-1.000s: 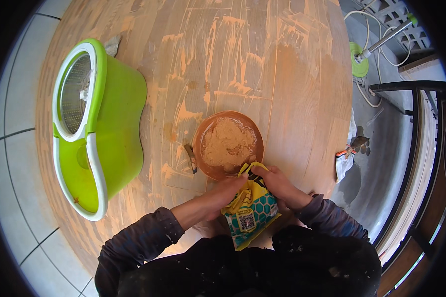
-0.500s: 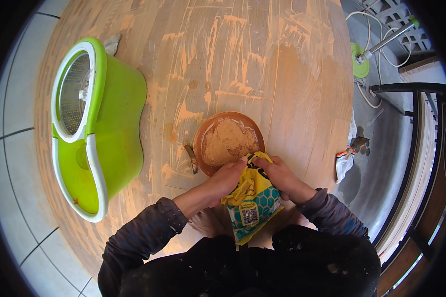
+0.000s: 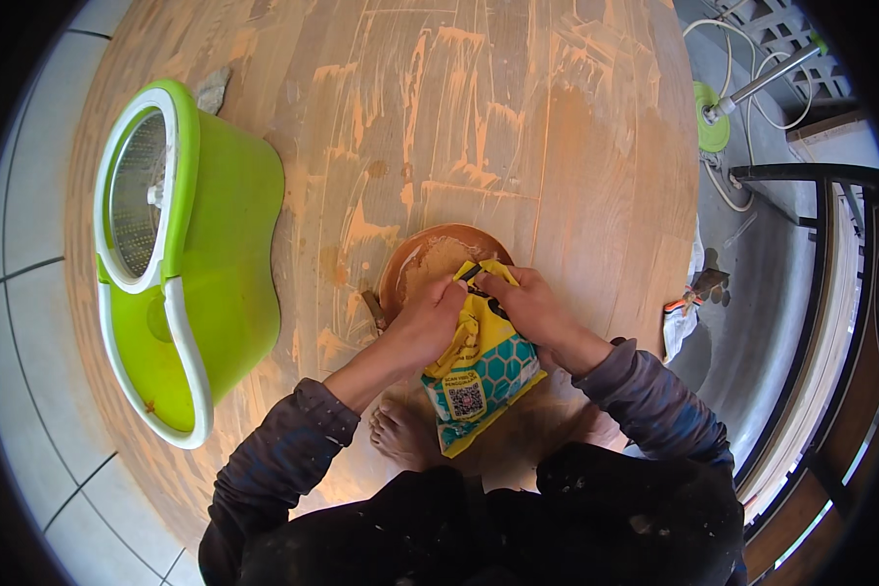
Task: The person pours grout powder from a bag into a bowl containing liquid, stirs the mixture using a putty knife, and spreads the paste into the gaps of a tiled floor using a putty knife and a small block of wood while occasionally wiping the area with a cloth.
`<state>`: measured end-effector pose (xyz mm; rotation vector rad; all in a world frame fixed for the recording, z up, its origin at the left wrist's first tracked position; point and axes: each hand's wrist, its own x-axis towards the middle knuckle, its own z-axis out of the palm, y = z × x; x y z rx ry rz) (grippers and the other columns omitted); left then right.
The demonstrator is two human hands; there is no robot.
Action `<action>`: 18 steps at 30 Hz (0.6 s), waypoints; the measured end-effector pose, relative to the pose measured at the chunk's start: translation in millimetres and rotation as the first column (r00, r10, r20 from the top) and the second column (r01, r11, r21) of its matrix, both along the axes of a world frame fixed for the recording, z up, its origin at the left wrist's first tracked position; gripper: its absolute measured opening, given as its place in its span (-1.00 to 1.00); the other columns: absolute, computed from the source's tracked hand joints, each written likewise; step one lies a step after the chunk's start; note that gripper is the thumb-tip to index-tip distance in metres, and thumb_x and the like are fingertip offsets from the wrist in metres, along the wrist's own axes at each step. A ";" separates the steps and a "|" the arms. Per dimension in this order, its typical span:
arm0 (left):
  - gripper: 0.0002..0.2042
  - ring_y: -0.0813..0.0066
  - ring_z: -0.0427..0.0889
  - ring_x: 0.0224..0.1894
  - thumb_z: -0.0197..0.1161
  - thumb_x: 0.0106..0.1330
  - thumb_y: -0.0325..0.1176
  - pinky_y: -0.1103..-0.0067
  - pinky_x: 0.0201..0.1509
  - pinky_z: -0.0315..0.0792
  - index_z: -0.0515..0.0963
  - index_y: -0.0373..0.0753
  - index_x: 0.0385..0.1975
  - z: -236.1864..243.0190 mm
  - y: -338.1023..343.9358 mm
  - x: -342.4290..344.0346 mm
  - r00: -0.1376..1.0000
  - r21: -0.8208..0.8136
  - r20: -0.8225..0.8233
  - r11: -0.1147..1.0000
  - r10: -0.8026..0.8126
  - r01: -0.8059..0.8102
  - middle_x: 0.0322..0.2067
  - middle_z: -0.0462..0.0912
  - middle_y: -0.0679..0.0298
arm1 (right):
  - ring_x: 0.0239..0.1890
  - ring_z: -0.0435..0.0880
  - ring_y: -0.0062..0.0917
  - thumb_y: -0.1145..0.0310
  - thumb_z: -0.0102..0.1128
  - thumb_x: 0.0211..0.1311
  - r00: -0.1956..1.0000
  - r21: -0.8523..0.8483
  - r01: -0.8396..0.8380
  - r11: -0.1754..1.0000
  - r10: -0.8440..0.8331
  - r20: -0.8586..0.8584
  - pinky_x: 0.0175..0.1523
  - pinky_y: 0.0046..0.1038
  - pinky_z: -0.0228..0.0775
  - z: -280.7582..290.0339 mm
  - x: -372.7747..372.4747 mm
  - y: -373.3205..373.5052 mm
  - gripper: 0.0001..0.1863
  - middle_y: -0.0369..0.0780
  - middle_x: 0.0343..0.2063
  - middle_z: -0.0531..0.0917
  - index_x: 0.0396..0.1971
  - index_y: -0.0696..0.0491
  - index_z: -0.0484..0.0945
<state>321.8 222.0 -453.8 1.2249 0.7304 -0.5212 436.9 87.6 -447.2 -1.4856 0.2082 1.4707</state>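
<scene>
Plainly, left fingers (image 3: 448,297) and right fingers (image 3: 520,291) pinch the yellow bag (image 3: 482,363) at its top.

Left hand (image 3: 428,322) and right hand (image 3: 539,311) grip close together, thumbs (image 3: 497,286) uppermost; sleeved forearms (image 3: 288,435) slant inward.

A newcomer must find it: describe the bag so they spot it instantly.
On the plank floor, right of the green bucket, sits a round brown bowl. The bag overlaps it in view, held by the left grip and right grip. Unlike the bowl and bucket, the bag is yellow with a teal honeycomb pattern.
</scene>
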 end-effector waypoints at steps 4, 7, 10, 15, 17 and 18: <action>-0.64 0.51 0.57 -0.09 -0.16 0.59 -0.20 0.52 0.05 0.44 0.43 -0.38 0.05 -0.8 7.6 3.1 0.992 -0.019 -0.008 0.991 0.129 -0.129 -0.14 0.62 0.20 | -0.50 0.71 -0.54 0.18 0.11 0.44 0.998 -0.106 -0.037 0.994 0.032 -0.046 -0.43 -0.50 0.53 14.7 8.8 17.6 -0.66 -0.22 -0.41 0.72 -0.11 0.18 0.59; -0.65 0.45 0.56 -0.10 -0.15 0.58 -0.23 0.45 0.05 0.43 0.43 -0.42 0.00 -5.5 10.8 -1.1 0.996 0.099 0.054 0.992 0.073 -0.078 -0.18 0.60 0.14 | -0.49 0.72 -0.55 0.20 0.13 0.43 0.993 -0.100 -0.120 0.988 0.121 0.001 -0.43 -0.50 0.54 12.3 9.9 19.5 -0.68 -0.22 -0.42 0.72 -0.11 0.18 0.59; -0.64 0.45 0.57 -0.09 -0.12 0.59 -0.21 0.46 0.07 0.43 0.41 -0.42 0.04 -2.9 14.6 -10.7 0.993 0.137 0.076 0.985 0.092 -0.102 -0.15 0.59 0.16 | -0.47 0.72 -0.55 0.21 0.17 0.41 0.998 -0.007 -0.060 0.998 0.060 -0.002 -0.40 -0.51 0.55 6.2 2.8 25.4 -0.69 -0.23 -0.41 0.72 -0.10 0.18 0.59; -0.63 0.48 0.57 -0.05 -0.06 0.60 -0.16 0.50 0.08 0.44 0.36 -0.37 0.13 29.4 20.7 -10.4 0.954 -0.007 -0.055 0.955 0.295 -0.296 -0.07 0.58 0.18 | -0.41 0.73 -0.56 0.20 0.21 0.40 0.996 0.090 -0.086 0.992 0.088 -0.021 -0.31 -0.53 0.57 4.6 1.4 40.1 -0.67 -0.22 -0.38 0.74 -0.10 0.17 0.64; -0.63 0.54 0.56 -0.01 -0.01 0.59 -0.18 0.54 0.07 0.47 0.34 -0.34 0.17 25.8 22.9 -26.9 0.974 -0.033 -0.025 0.973 0.226 -0.226 -0.02 0.58 0.21 | -0.40 0.74 -0.56 0.19 0.22 0.39 0.991 0.079 -0.131 0.988 0.134 -0.030 -0.31 -0.53 0.57 6.7 -0.7 45.0 -0.67 -0.21 -0.37 0.75 -0.10 0.17 0.65; -0.63 0.54 0.56 -0.01 -0.01 0.59 -0.18 0.54 0.07 0.47 0.34 -0.34 0.17 27.4 22.5 -30.7 0.973 -0.028 -0.029 0.973 0.230 -0.231 -0.02 0.58 0.21 | -0.40 0.74 -0.56 0.18 0.24 0.38 0.984 0.067 -0.174 0.983 0.176 -0.037 -0.31 -0.53 0.57 6.8 -2.5 47.6 -0.66 -0.21 -0.36 0.75 -0.11 0.18 0.66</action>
